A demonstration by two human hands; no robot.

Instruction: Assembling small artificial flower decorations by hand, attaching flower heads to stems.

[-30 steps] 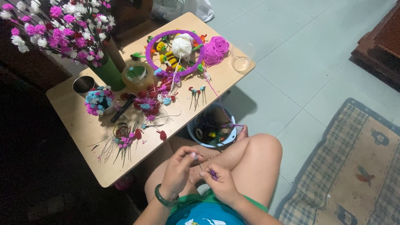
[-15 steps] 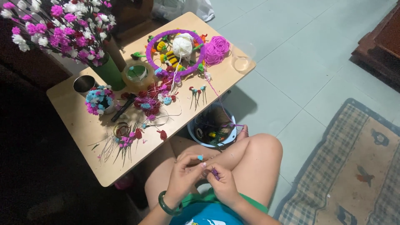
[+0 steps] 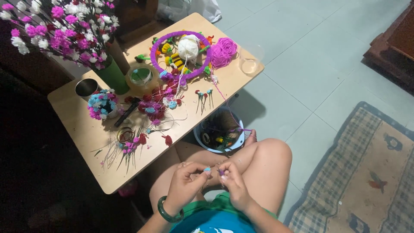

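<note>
Left hand [image 3: 186,181]: fingers pinched on small blue piece [image 3: 207,169], held over lap, near side of surface [image 3: 86,129]. Right hand [image 3: 233,181]: fingers pinched on small purple piece [image 3: 221,172], touching blue piece. Purple thread [image 3: 224,103] is strung from pink yarn ball [image 3: 223,51] on surface toward hands. Step judged: tiny parts being joined. Next move calls for steady fine pinch, thread kept taut.

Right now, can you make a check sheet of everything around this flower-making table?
Surface: low wooden table, crowded.
Job's things: small purple piece pinched between both hands, in the lap.
Clutter: purple hoop, white yarn ball, pink yarn, tiny flowers, green vase, tape roll.
Grippers: left hand and right hand close together.
Cables: nothing seen.
Surroundings: blue bucket, tiled floor, checked rug.
</note>
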